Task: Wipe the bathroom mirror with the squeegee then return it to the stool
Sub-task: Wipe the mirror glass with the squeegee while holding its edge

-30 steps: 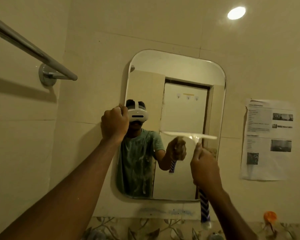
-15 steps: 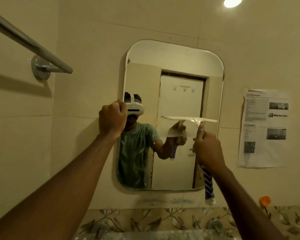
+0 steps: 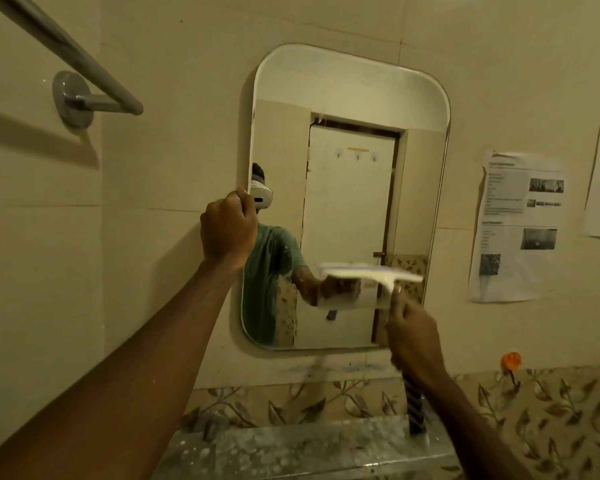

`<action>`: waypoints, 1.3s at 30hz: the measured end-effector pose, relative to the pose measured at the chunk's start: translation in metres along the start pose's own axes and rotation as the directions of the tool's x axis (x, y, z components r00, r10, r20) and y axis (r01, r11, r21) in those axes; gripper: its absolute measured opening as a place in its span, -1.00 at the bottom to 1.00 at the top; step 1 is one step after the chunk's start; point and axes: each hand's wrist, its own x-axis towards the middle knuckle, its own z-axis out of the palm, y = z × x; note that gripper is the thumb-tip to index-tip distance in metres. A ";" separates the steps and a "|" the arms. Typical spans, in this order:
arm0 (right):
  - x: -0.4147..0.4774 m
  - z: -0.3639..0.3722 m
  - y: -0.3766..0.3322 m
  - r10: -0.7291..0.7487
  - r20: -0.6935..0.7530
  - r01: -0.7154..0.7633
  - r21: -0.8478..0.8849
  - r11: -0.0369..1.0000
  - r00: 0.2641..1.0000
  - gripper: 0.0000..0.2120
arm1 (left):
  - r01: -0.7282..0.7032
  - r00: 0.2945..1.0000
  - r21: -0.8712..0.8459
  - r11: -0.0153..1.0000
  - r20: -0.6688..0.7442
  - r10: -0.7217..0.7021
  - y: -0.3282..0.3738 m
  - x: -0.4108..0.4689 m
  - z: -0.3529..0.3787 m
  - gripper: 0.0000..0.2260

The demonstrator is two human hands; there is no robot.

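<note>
Since the earlier frame the squeegee [image 3: 369,273] had travelled down the mirror [image 3: 347,202], its white blade dropping from about the mirror's middle into the lower third, and the right hand [image 3: 413,336] had come down with it. That hand was wrapped around the striped handle, whose end stuck out below the wrist, with the blade crosswise just above the knuckles and apparently against the glass, though motion blur hid the contact line. The left hand [image 3: 228,230] was curled shut on the mirror's left edge, up and to the left of the blade, seemingly steadying the frame. To finish this stroke well, my judgement was that the blade should stay level and pressed evenly until it ran off the bottom edge, then start again beside this strip with a little overlap toward the left hand. Counted: one mirror, one squeegee, two hands, one towel rail [image 3: 84,60] up and left of the left hand, two paper sheets [image 3: 520,226] to the right of the right hand. No stool was in view.
</note>
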 end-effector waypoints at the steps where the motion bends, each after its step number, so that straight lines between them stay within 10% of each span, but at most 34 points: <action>1: 0.012 -0.005 -0.009 -0.031 -0.022 0.032 0.019 0.999 0.999 -0.53 | 0.008 1.000 0.006 1.000 -0.003 -0.008 0.000 -0.001 0.000 -0.61; 33: -0.058 0.021 0.048 0.148 0.062 -0.140 -0.108 0.984 0.987 -0.50 | 0.103 0.994 0.017 0.994 -0.026 -0.103 0.004 -0.016 0.001 -0.59; 39: 0.001 0.005 0.005 -0.038 -0.039 0.039 0.033 0.999 0.999 -0.47 | 0.103 0.994 0.039 0.994 -0.024 -0.102 0.003 -0.016 0.000 -0.60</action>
